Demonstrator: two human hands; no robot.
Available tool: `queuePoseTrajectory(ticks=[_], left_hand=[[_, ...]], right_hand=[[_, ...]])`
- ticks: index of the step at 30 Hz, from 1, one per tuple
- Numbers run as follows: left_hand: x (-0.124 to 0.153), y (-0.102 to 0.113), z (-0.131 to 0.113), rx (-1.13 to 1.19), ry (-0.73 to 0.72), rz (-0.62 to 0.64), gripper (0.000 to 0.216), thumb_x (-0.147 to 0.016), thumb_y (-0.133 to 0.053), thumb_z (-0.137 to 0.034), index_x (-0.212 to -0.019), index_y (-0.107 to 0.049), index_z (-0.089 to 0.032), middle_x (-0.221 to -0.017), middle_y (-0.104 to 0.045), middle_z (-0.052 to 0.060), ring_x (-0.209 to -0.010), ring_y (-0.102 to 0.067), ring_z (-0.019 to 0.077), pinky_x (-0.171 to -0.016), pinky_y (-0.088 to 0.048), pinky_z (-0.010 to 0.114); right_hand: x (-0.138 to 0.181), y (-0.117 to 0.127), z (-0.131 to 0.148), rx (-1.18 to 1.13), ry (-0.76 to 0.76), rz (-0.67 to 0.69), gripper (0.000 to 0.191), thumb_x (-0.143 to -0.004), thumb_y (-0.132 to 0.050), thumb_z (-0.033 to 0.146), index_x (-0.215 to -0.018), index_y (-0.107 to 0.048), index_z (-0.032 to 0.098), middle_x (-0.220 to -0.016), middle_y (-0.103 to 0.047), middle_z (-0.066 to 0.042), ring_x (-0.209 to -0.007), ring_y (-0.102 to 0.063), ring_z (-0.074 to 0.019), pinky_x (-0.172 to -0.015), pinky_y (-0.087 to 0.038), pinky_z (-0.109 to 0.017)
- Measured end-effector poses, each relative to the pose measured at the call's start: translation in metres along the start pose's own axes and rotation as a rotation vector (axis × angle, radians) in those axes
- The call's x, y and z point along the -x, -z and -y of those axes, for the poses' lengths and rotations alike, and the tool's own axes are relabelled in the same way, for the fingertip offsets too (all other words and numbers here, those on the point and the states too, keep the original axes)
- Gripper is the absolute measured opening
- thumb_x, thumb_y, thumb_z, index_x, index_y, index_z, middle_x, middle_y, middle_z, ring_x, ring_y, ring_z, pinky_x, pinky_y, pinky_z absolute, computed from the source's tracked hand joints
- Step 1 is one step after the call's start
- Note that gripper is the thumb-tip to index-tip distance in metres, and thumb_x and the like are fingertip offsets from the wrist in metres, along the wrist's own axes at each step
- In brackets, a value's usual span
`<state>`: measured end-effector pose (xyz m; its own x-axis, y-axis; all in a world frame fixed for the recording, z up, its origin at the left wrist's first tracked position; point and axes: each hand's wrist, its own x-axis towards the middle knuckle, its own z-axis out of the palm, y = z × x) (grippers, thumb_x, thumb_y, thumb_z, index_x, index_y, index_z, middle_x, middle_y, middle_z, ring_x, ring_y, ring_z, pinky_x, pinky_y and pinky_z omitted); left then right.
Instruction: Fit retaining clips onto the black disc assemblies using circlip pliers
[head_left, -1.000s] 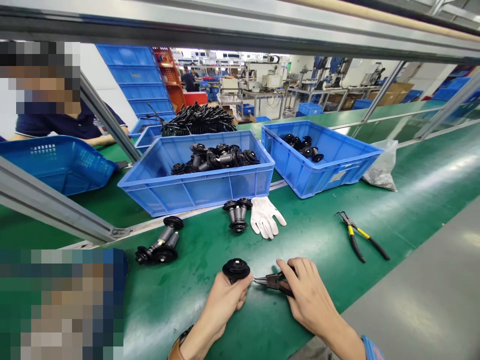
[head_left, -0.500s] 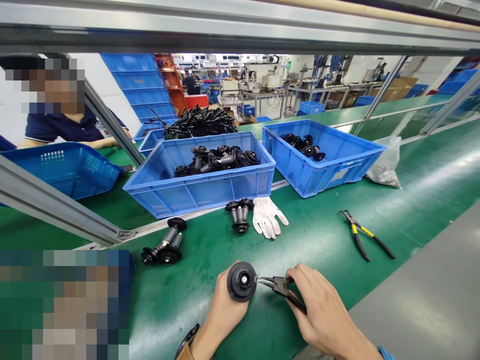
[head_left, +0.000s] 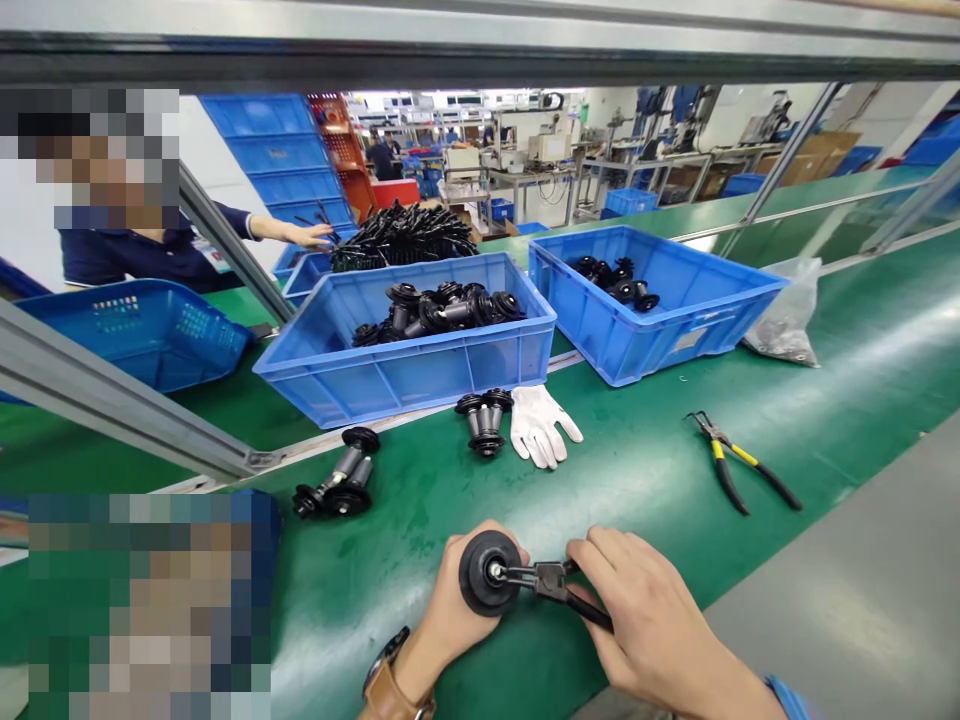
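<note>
My left hand (head_left: 459, 598) is wrapped round a black flanged part (head_left: 486, 592), its round end facing up with a small pale tip in the centre. In my right hand (head_left: 637, 605) are bent-nose circlip pliers (head_left: 550, 580) with dark handles. Their tips reach to the centre of the part's face. Whether a ring sits on the tips is too small to tell. Ahead on the green bench lie similar black and grey parts (head_left: 486, 425) beside a white glove (head_left: 541, 428), with another group of them (head_left: 346, 478) to the left.
Two blue bins (head_left: 420, 375) (head_left: 660, 340) holding black parts stand behind. Yellow-and-black pliers (head_left: 739, 460) lie at right, near a clear bag of small pieces (head_left: 784, 325). A metal post (head_left: 112, 390) slants at left. Across the bench, a co-worker's hand (head_left: 307, 236) reaches toward piled black pieces (head_left: 409, 235).
The pliers' tips have moved left, from beside the black part onto the centre of its face. The co-worker's arm has stretched out to the black pile. My view has shifted slightly.
</note>
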<state>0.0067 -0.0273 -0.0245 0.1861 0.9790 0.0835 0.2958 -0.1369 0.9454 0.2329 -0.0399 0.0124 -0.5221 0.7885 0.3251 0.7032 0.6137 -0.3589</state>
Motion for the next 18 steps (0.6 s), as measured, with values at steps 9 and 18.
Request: queuePoseTrajectory(ticks=[9,18], left_hand=[[0.0006,0.0011,-0.0012,-0.01,-0.003,0.069,0.004,-0.076,-0.065,-0.016,-0.074,-0.068,-0.018,-0.075,-0.071,0.004,-0.069,-0.068,0.0188,-0.07,-0.048,0.027],[0.0013,0.0019,-0.005,-0.045,0.095,0.048,0.009,-0.071,-0.075,-0.028,-0.07,-0.07,-0.021,-0.071,-0.073,0.004,-0.069,-0.067,0.02,-0.073,-0.049,0.028]], right_hand=[[-0.0009,0.0041,0.0017,0.042,0.005,0.018,0.019,-0.076,-0.047,0.01,-0.091,-0.05,0.022,-0.081,-0.048,-0.002,-0.067,-0.037,-0.019,-0.059,-0.024,-0.033],[0.0006,0.0074,0.0032,0.051,0.012,0.022,0.022,-0.074,-0.046,0.01,-0.092,-0.048,0.023,-0.079,-0.049,-0.002,-0.066,-0.04,-0.019,-0.058,-0.026,-0.033]])
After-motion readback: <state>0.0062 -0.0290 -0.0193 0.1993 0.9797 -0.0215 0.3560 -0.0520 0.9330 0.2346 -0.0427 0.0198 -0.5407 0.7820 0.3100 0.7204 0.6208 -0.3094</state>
